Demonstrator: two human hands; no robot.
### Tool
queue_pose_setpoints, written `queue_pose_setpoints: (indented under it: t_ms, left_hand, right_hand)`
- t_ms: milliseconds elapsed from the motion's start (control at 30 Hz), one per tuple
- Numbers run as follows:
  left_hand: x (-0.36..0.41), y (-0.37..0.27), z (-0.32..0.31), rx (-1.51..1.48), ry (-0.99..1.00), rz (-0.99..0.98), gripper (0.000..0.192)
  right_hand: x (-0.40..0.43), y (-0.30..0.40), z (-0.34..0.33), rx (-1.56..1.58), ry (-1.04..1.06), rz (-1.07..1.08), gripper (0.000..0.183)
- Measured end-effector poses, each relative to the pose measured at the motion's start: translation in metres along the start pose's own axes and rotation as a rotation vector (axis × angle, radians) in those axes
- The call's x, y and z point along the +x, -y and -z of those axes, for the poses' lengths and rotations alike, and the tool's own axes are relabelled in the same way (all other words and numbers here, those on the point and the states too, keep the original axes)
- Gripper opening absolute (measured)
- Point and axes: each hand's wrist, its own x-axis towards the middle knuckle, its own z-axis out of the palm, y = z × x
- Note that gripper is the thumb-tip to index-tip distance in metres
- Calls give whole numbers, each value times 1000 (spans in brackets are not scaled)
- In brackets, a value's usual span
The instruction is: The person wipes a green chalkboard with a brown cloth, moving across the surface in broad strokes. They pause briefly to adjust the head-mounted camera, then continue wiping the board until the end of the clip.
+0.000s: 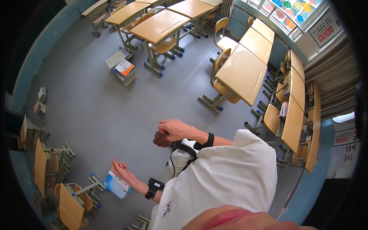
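Note:
My left hand (119, 169) is held out at the lower left, fingers loosely bent and slightly apart, with nothing in it. Under and beside it in the picture, a stack of books with a blue cover (116, 185) rests on the floor. My right hand (173, 130) is near the middle, back upward and fingers bent down. Its fingertips overlap a brown shoe (161, 139) in the picture; whether anything is inside the curled fingers is hidden. Black devices are strapped to both wrists, the left one (154, 188) box-shaped. A black strap and cable hang by the white shirt (227, 169).
Wooden-topped school desks (244, 73) and chairs stand in rows at the right. More desks (161, 26) are at the top and desks (70, 205) at the lower left. A book pile (125, 72) stands on the grey floor; smaller piles (40, 107) sit at the left wall.

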Motion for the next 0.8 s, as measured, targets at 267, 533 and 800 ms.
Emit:
queue_pose_setpoints:
  t_ms: [267,533,800]
  left_hand:
    - [218,-57,-130,-59,286,-33,19]
    - [441,-69,-166,-156,387,198,26]
    - [653,-113,-132,-225,-170,129,32]
  right_hand:
    - [208,-48,18,134,-209,-281,18]
    - [487,-42,21,190,-175,-94,19]
    - [776,-4,10,66,264,141,22]
